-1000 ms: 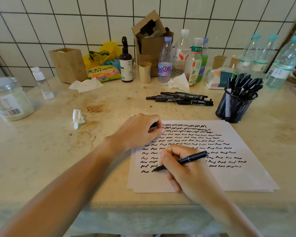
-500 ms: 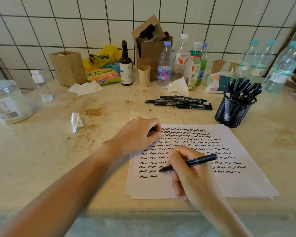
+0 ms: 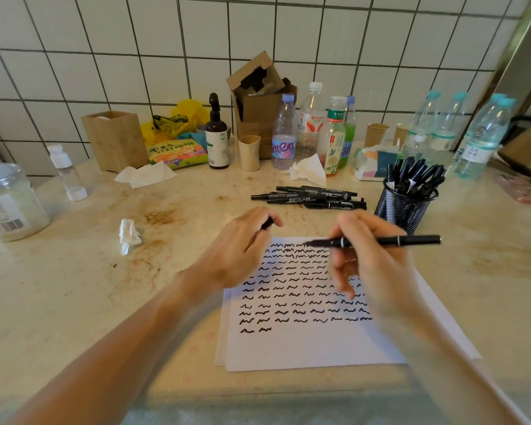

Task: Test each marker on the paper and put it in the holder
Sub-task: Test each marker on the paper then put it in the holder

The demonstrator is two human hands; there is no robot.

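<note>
The right hand (image 3: 371, 259) pinches a slim black uncapped marker (image 3: 377, 241), held level above the top edge of the white paper sheet (image 3: 307, 348), tip pointing to 9 o'clock. The left hand (image 3: 239, 250) is curled around a small black cap (image 3: 268, 223) at the sheet's 10 o'clock corner. Rows of black squiggles cover the sheet. A black wire-mesh holder (image 3: 403, 207), filled with markers, stands at 2 o'clock from the sheet. Loose black markers (image 3: 310, 197) lie on the stained beige bench (image 3: 74, 286) at 12 o'clock.
</note>
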